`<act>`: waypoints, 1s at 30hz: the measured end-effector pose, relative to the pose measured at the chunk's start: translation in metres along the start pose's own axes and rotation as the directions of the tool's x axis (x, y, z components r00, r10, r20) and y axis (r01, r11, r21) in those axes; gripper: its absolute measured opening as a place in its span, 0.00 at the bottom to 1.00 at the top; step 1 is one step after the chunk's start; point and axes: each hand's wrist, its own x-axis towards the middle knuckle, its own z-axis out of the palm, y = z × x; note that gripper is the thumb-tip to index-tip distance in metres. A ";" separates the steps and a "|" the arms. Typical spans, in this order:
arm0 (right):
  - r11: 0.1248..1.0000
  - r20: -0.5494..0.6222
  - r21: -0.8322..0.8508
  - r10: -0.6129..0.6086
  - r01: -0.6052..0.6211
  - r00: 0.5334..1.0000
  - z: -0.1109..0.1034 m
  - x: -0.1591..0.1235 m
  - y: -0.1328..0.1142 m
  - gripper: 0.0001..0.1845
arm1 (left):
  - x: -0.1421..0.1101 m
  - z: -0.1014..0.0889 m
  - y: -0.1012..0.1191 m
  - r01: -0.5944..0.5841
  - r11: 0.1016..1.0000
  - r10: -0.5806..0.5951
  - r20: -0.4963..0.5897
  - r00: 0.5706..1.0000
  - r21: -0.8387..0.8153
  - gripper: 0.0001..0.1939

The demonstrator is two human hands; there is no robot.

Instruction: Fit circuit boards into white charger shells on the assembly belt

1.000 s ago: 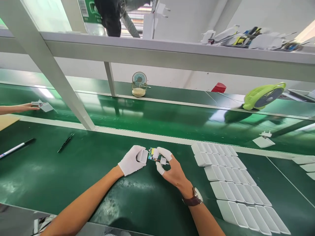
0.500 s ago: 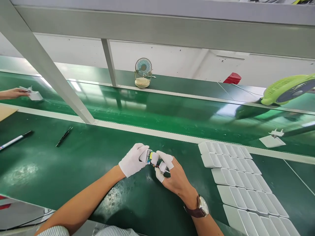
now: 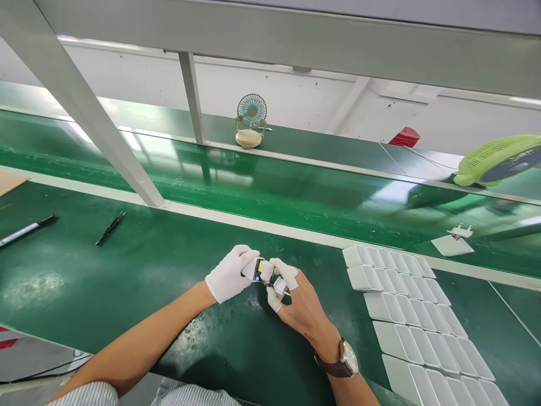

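Green counter, two small parts held above it.
The left hand is grasping a white casing; the right hand is grasping the circuit board, at its 10 o'clock, long axis toward the casing at 9 o'clock.

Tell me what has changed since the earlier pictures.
The circuit board moved left, into the mouth of the white case held by the left hand; the right hand still holds it. Neither hand let go. On the green belt, the white plug piece shifted left. The other person's hand left view. The rows of white cases and marker stayed.
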 end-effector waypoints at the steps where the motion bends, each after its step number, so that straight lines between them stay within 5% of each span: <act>1: 1.000 0.003 -0.002 0.001 -0.001 1.000 0.000 0.000 0.000 0.37 | 0.000 0.000 0.000 0.012 1.000 -0.012 0.005 1.000 -0.006 0.32; 30: 0.997 0.020 -0.073 -0.004 0.006 1.000 0.003 -0.002 0.002 0.39 | 0.000 0.002 -0.003 0.047 0.999 -0.047 0.034 0.998 -0.008 0.31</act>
